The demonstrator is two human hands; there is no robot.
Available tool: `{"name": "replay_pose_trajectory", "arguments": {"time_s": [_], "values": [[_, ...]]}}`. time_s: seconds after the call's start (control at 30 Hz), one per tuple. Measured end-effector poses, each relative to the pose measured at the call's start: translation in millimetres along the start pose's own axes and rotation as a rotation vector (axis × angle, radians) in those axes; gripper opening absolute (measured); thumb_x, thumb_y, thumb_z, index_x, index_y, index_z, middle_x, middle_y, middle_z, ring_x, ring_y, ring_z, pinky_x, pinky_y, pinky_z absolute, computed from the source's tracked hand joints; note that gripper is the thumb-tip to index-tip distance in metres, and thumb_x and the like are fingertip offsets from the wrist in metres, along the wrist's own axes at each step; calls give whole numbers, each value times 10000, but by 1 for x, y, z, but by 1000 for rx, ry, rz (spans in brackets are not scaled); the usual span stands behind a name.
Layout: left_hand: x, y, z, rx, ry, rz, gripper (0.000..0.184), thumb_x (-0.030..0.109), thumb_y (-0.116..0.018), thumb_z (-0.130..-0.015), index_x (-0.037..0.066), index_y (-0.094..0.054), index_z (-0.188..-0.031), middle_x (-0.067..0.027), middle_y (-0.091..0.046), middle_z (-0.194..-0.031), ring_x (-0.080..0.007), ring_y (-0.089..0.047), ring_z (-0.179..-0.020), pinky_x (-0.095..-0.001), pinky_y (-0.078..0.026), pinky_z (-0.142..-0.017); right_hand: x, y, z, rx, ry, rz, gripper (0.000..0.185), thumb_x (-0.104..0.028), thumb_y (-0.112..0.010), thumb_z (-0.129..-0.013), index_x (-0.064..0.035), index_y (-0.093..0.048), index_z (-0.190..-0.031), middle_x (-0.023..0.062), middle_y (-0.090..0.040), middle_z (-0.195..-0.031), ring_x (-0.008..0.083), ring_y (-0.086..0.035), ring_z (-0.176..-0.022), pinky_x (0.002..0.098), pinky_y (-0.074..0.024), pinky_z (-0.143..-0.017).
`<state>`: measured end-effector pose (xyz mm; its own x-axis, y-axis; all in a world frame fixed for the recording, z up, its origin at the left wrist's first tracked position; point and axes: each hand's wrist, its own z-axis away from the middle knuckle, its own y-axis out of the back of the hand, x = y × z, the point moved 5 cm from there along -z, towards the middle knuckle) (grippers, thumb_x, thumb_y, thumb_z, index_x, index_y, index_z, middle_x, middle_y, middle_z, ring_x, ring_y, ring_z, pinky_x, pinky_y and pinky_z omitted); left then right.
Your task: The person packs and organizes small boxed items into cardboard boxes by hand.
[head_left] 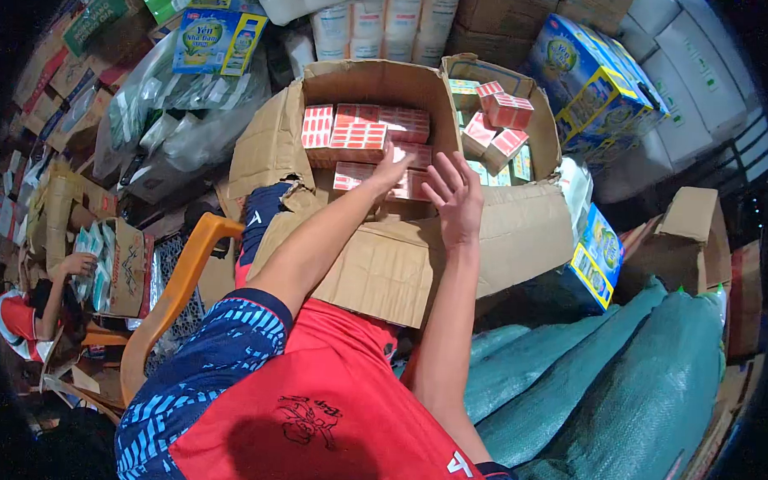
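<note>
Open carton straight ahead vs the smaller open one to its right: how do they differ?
The larger carton shows only red-and-white packs; the smaller carton also shows green ones.
Packs look mostly aligned in the larger carton, jumbled on top in the smaller carton.
Both are brown cardboard and hold red-and-white packs.

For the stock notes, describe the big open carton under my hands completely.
The big carton is brown cardboard, its creased flaps spread outward, with ragged tearing at the left. It stands beside a smaller open carton. Red and white packs lie inside; the left hand reaches in among them, and the right hand hovers open over its right side.
</note>
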<state>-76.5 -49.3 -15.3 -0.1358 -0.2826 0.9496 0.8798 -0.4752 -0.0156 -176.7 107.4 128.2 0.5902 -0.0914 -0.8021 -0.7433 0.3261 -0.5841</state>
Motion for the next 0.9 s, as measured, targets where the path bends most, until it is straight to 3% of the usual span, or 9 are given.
{"name": "replay_pose_trajectory", "arguments": {"time_s": [0.07, 0.17, 0.3, 0.33, 0.47, 0.57, 0.6, 0.83, 0.9], "values": [[-9, 18, -4, 1, 110, 96, 881, 481, -529, -920, 85, -39, -1536, -199, -344, -1477, -326, -472, -1241, -455, -476, -898, 0, 0, 1, 2, 0, 2, 702, -452, -484, -942, -41, -280, -1473, 155, -425, -1455, 289, -466, -1295, 417, -423, -1018], [-9, 19, 3, -46, 160, -41, 877, 498, -538, -898, 70, -108, -1532, -182, -359, -1476, -317, -471, -1250, -467, -475, -869, 0, 0, -1, -1, -4, -8, 685, -440, -480, -949, -47, -281, -1473, 156, -424, -1455, 291, -469, -1292, 407, -438, -1011], [-11, 31, -5, -105, 64, -501, 812, 498, -562, -853, -32, -363, -1434, -261, -502, -1356, -329, -527, -1222, -404, -449, -961, -1, -1, 0, -2, -2, -13, 667, -427, -475, -957, -49, -282, -1472, 159, -424, -1454, 292, -473, -1289, 391, -458, -998], [-7, 36, -4, 113, -10, -635, 807, 506, -555, -840, -93, -428, -1366, -310, -513, -1318, -358, -505, -1256, -371, -394, -1044, -2, -2, 1, -1, -2, -8, 665, -424, -473, -959, -48, -282, -1472, 161, -422, -1454, 293, -474, -1289, 388, -463, -996], [-13, 35, -16, 307, -59, -548, 844, 538, -547, -815, -114, -443, -1339, -299, -496, -1344, -371, -487, -1269, -403, -379, -1048, -2, -3, 0, -17, 2, -18, 666, -425, -474, -956, -45, -284, -1469, 172, -411, -1459, 302, -468, -1295, 399, -456, -1006], [-16, 35, -19, 222, 33, -551, 855, 520, -552, -817, -113, -402, -1372, -295, -440, -1402, -365, -437, -1318, -397, -353, -1076, -4, -4, 1, -44, 9, -113, 670, -402, -483, -949, -30, -273, -1464, 190, -398, -1457, 322, -451, -1306, 436, -431, -1039], [-16, 34, -15, 179, 61, -527, 924, 565, -530, -807, -83, -316, -1431, -298, -358, -1456, -390, -336, -1380, -410, -280, -1139, -8, -6, 2, -66, 16, -175, 676, -386, -492, -942, -25, -261, -1465, 194, -396, -1454, 331, -440, -1313, 458, -414, -1057], [-11, 26, -8, 121, 31, -808, 925, 537, -555, -798, -82, -292, -1432, -294, -425, -1407, -411, -406, -1324, -419, -315, -1117, -35, 23, 5, -135, 117, -763, 472, -305, -537, -930, 5, -442, -1273, 240, -400, -1428, 388, -414, -1316, 497, -370, -1104], [-21, 28, -14, 87, -21, -885, 843, 510, -580, -793, -89, -415, -1363, -283, -491, -1352, -404, -462, -1280, -422, -337, -1104, -42, 44, 4, -68, 170, -822, 459, -287, -544, -926, 2, -451, -1270, 250, -405, -1418, 384, -402, -1324, 498, -361, -1112]]}}
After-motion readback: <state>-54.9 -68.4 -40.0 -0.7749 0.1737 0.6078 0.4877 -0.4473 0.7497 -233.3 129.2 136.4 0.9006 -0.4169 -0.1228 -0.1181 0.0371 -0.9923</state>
